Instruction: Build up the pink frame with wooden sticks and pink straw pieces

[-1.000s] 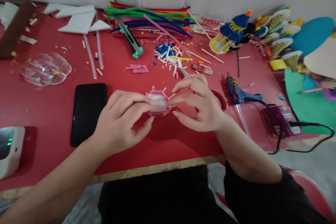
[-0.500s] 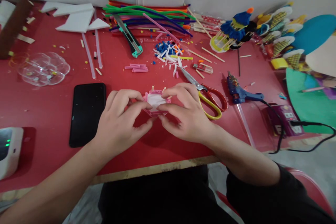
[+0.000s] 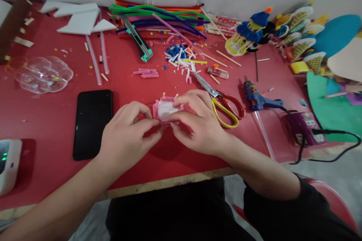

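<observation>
A small pink and white craft piece (image 3: 164,110) with short wooden sticks poking up sits just above the red table (image 3: 56,128) in front of me. My left hand (image 3: 127,137) pinches its left and lower edge with thumb and fingers. My right hand (image 3: 199,122) grips its right side, thumb and forefinger closed on it. Both hands hold the piece together; its underside is hidden by my fingers.
A black phone (image 3: 92,122) lies left of my hands. Scissors (image 3: 223,103) and a blue glue gun (image 3: 258,98) lie to the right. Cut straw bits (image 3: 181,58), pipe cleaners (image 3: 161,19), a utility knife (image 3: 140,43), a clear tray (image 3: 42,74) and paper crafts (image 3: 305,41) lie further back.
My hands lowered the pink piece and closed in around it. My right hand shifted left, uncovering the scissors behind it.
</observation>
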`<state>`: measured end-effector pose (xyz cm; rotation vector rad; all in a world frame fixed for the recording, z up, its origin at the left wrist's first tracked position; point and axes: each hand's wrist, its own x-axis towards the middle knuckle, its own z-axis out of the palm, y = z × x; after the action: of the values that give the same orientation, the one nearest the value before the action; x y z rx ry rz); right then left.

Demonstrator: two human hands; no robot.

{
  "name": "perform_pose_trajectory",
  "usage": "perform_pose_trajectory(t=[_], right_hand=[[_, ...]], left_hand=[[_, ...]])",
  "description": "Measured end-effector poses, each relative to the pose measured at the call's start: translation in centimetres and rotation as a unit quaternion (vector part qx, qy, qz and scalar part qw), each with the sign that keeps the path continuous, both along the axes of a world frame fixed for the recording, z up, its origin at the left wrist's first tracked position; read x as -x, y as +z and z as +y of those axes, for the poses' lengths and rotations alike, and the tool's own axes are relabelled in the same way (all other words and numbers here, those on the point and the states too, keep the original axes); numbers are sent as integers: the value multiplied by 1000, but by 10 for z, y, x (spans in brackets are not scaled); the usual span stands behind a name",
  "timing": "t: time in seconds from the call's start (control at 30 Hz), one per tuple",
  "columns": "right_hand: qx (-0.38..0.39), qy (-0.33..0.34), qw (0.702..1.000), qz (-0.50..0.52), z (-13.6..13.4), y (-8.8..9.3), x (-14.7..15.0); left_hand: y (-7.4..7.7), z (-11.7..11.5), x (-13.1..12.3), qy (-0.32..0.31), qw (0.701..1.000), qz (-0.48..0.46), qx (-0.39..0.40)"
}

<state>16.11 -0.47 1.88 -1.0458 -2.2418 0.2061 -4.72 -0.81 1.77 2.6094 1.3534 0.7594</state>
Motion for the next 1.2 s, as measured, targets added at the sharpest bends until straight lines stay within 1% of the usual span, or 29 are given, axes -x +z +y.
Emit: perform_pose_trajectory(t=[0.13, 0.33, 0.5, 0.73, 1.2], right_hand=[[0, -4, 1000, 7, 0, 0, 1], [7, 0, 1000, 15, 0, -2, 0], [13, 2, 1000, 20, 0, -3, 0], [9, 3, 1000, 25, 1, -6, 0], [1, -2, 1000, 24, 0, -7, 2]], left_hand=[[-2, 0, 1, 1, 1000, 20, 7], [-4, 1, 2, 6, 1000, 24, 13], [-4, 0, 1, -6, 998, 41, 44], [-7, -1, -1, 2, 994, 55, 92], [-9, 1, -3, -12, 993, 46, 108]])
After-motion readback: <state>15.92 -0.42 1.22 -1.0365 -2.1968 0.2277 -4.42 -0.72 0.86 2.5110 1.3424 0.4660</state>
